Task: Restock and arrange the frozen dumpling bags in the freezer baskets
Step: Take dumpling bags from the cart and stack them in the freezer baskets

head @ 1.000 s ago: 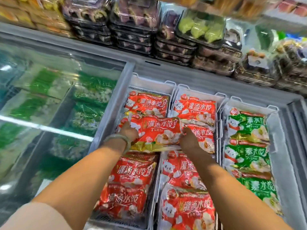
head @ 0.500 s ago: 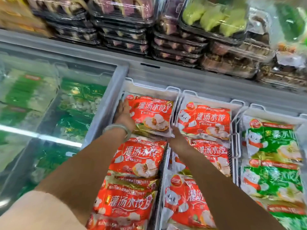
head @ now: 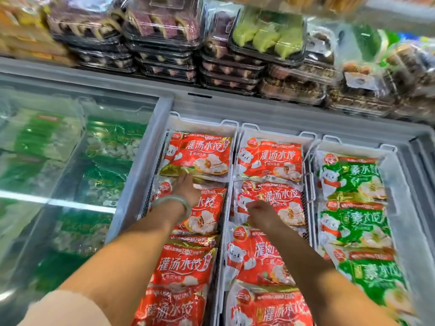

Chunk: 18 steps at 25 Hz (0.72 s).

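Lying crosswise, label upright: dumpling bag [head: 202, 156]

A single wide camera on the head looks forward and steeply down into the open freezer [head: 259, 109], close above its baskets [head: 202, 124]; stacked trays [head: 164, 55] fill the top edge.

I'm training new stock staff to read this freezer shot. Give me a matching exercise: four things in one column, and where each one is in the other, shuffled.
Things
1. left hand
2. right hand
3. green dumpling bags
4. box of green pastries

Places
A. right basket
B. stacked behind the freezer
C. left basket
D. middle basket

Pairs: 1-C, 2-D, 3-A, 4-B
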{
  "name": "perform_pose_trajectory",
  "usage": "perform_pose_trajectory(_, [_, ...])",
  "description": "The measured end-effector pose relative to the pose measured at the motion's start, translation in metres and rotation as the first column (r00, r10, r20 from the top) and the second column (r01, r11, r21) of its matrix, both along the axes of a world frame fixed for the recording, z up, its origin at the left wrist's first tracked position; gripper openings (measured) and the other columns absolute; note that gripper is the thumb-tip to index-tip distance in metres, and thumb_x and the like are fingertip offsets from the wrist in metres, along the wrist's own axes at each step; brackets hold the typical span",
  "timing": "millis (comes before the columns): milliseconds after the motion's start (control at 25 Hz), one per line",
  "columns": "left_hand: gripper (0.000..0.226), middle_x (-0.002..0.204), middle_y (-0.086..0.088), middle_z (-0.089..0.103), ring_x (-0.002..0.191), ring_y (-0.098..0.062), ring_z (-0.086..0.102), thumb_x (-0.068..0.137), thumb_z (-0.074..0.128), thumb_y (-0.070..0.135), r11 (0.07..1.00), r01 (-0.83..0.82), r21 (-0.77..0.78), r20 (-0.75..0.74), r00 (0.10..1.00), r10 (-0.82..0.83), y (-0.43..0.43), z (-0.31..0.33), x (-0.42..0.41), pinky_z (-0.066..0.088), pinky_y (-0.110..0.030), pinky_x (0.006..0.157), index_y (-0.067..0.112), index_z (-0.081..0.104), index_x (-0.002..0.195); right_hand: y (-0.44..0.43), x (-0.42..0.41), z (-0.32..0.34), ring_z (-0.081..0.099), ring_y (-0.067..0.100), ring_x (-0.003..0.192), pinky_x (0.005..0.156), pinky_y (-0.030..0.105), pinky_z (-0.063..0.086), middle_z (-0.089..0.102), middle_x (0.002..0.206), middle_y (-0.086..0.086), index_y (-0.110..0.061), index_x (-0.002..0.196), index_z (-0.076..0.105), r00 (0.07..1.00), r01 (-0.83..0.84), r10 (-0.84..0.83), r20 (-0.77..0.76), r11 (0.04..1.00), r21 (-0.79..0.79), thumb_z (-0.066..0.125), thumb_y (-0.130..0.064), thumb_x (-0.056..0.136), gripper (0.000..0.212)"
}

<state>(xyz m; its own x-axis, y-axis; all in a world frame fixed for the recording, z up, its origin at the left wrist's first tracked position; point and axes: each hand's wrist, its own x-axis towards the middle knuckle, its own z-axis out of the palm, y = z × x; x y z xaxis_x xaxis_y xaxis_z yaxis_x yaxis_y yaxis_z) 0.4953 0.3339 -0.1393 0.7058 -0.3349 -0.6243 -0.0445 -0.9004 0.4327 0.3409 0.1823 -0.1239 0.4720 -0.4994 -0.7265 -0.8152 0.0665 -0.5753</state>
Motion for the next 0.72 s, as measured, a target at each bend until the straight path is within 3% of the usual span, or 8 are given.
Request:
perform_pose_trajectory(160, [0.062, 0.154, -0.011, 0.029, 0.136, -0.033, 0.037, 0.091, 0.045, 0.018, 0.998, -0.006, -0.061, -0.015, 1.0, 0.005, 0.016, 0.042, -0.039, 0.037, -0.042, 0.111, 0.022, 0.024, 0.149, 0.012, -0.06, 0.032, 0.056, 0.02, 0.075, 0.061, 0.026, 0.041, 0.065, 0.1, 0.021, -0.01, 0.093, 0.063, 0.996, 0.061, -0.066, 0.065, 0.995, 0.075, 0.052, -0.024, 0.096, 0.018])
perform_pose_trajectory(240, [0.06, 0.138, -0.016, 0.05, 0.109, -0.031, 0.058, 0.092, 0.043, 0.019, 0.996, 0.017, -0.084, -0.027, 0.999, -0.019, 0.019, 0.058, -0.057, 0.052, -0.038, 0.086, 0.02, 0.025, 0.148, 0.015, -0.084, 0.041, 0.058, 0.018, 0.074, 0.059, 0.025, 0.042, 0.065, 0.104, 0.014, -0.009, 0.103, 0.061, 0.991, 0.098, -0.105, 0.079, 0.991, 0.096, 0.052, -0.025, 0.095, 0.02])
perform_pose_trajectory(320, [0.051, 0.13, -0.02, 0.056, 0.095, -0.029, 0.062, 0.095, 0.04, 0.016, 0.993, 0.034, -0.111, -0.03, 0.999, -0.037, 0.017, 0.079, -0.082, 0.051, -0.037, 0.072, 0.012, 0.033, 0.145, 0.02, -0.115, 0.051, 0.059, 0.017, 0.073, 0.058, 0.025, 0.043, 0.064, 0.097, 0.007, -0.005, 0.116, 0.058, 0.987, 0.134, -0.14, 0.073, 0.987, 0.084, 0.049, -0.02, 0.096, 0.027])
perform_pose_trajectory(440, [0.037, 0.131, -0.022, 0.057, 0.116, -0.035, 0.058, 0.097, 0.039, 0.016, 0.989, 0.125, -0.082, 0.036, 0.992, -0.123, 0.006, 0.107, -0.122, 0.05, -0.038, 0.084, 0.002, 0.054, 0.127, 0.025, -0.166, 0.063, 0.058, 0.019, 0.065, 0.052, 0.026, 0.042, 0.062, 0.086, 0.009, -0.003, 0.111, 0.06, 0.958, 0.265, -0.273, 0.088, 0.96, 0.093, 0.044, -0.01, 0.097, 0.022])
perform_pose_trajectory(600, [0.034, 0.13, -0.023, 0.058, 0.12, -0.036, 0.056, 0.094, 0.045, 0.003, 0.969, 0.149, -0.195, -0.044, 0.986, -0.16, -0.012, 0.127, -0.174, 0.047, -0.036, 0.096, -0.004, 0.056, 0.125, 0.023, -0.244, 0.079, 0.056, 0.014, 0.052, 0.05, 0.022, 0.04, 0.063, 0.081, 0.007, -0.012, 0.094, 0.056, 0.909, 0.384, -0.399, 0.124, 0.915, 0.129, 0.047, -0.014, 0.097, 0.009])
perform_pose_trajectory(720, [0.033, 0.126, -0.018, 0.061, 0.115, -0.033, 0.059, 0.094, 0.047, 0.01, 0.951, 0.207, -0.231, -0.043, 0.974, -0.223, -0.032, 0.144, -0.222, 0.05, -0.033, 0.089, -0.001, 0.058, 0.124, 0.016, -0.309, 0.094, 0.052, 0.012, 0.055, 0.044, 0.018, 0.037, 0.06, 0.078, 0.004, -0.014, 0.09, 0.056, 0.875, 0.448, -0.457, 0.16, 0.889, 0.092, 0.048, -0.017, 0.096, 0.011])
